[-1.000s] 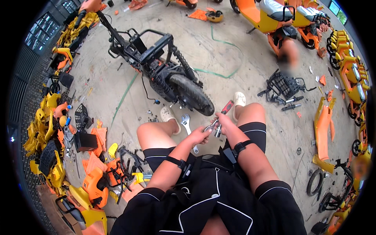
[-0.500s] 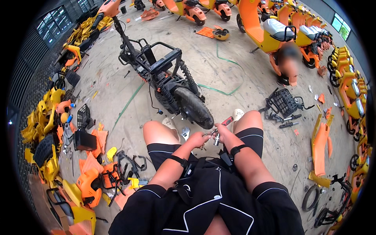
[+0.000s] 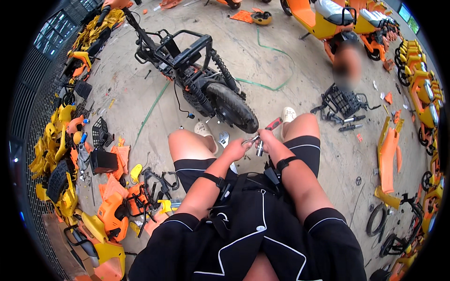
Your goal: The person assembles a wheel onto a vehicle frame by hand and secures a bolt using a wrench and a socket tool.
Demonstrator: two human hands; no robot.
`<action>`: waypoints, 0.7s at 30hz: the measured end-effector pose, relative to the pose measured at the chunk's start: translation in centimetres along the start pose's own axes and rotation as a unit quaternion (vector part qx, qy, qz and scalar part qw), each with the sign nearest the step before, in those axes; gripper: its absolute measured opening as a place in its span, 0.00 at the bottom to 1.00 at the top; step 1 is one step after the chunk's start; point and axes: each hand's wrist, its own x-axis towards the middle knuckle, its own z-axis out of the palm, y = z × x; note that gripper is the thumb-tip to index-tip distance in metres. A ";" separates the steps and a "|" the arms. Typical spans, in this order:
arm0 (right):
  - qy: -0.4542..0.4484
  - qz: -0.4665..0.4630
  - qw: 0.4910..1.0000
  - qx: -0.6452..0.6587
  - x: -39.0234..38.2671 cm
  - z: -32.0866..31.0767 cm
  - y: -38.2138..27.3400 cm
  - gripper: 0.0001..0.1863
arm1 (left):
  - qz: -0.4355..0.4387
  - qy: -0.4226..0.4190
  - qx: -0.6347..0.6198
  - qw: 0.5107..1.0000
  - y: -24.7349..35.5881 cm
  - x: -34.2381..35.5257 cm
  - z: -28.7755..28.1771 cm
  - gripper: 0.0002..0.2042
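Observation:
My right hand (image 3: 266,137) is closed around a ratchet wrench with a red-and-black handle (image 3: 273,123). A shiny metal socket (image 3: 259,149) points down below its fingers. My left hand (image 3: 238,149) is closed at the tool's metal end, close beside the right; its fingers partly hide what they pinch. Both hands are between my knees, just short of the rear tyre (image 3: 233,107) of a stripped black scooter frame (image 3: 187,65). On the floor by my left shoe lies an adjustable wrench (image 3: 224,138).
Orange and yellow body panels (image 3: 110,206) pile up on the left, with a black box (image 3: 104,161) among them. A black basket (image 3: 344,100) and shock absorbers (image 3: 350,122) lie to the right, near a long orange panel (image 3: 388,154). Rows of scooters (image 3: 323,18) stand beyond.
My view has tilted down slightly, so the far scooters have slid up toward the rim. Both hands stay together on the ratchet wrench, its handle now angled a little higher.

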 end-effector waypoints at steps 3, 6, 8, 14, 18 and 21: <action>0.004 0.014 1.000 -0.011 -0.5 -0.1 0.2 0.10 | -0.061 -0.080 -0.105 0.989 2.3 -1.3 -1.5 0.22; 0.013 0.014 0.999 -0.035 -1.1 0.7 0.1 0.12 | -0.070 -0.103 -0.159 0.979 1.6 -1.4 -1.7 0.21; 0.005 0.017 0.999 -0.032 -1.0 0.8 0.1 0.11 | -0.053 -0.097 -0.159 0.981 1.4 -1.6 -1.5 0.21; 0.009 0.004 1.000 -0.015 -0.2 0.6 0.4 0.11 | -0.041 -0.076 -0.073 0.994 2.3 -2.3 -1.9 0.26; 0.017 0.003 1.000 -0.020 -1.0 1.6 0.0 0.12 | -0.068 -0.128 -0.081 0.986 1.4 -1.6 -2.6 0.34; 0.018 -0.022 1.000 0.007 -1.0 -0.9 -1.5 0.13 | -0.011 -0.243 -0.052 0.969 3.3 -0.8 -3.0 0.50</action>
